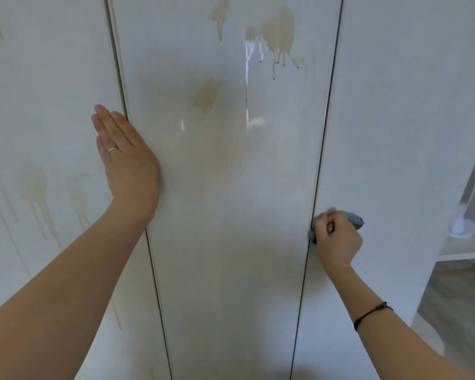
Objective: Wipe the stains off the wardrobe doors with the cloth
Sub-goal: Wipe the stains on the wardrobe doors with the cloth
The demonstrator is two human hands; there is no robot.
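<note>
The left hand [126, 157] lies flat across the left seam of the middle door [225, 215], fingers straight and together; the right hand [337, 237] grips the blue cloth [355, 219], seemingly against the right seam; brown stains [277, 31] sit high up.

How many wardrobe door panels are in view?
3: left door, drip-streaked; middle door, stained near its top; right door, its edge by the cloth. Others may lie off-frame.

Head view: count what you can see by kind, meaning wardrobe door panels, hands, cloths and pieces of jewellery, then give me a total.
Door panels: 3 (left panel, middle panel, right panel)
Hands: 2 (left hand, right hand)
Cloth: 1
Ring: 1
Bracelet: 1
Total: 8
</note>
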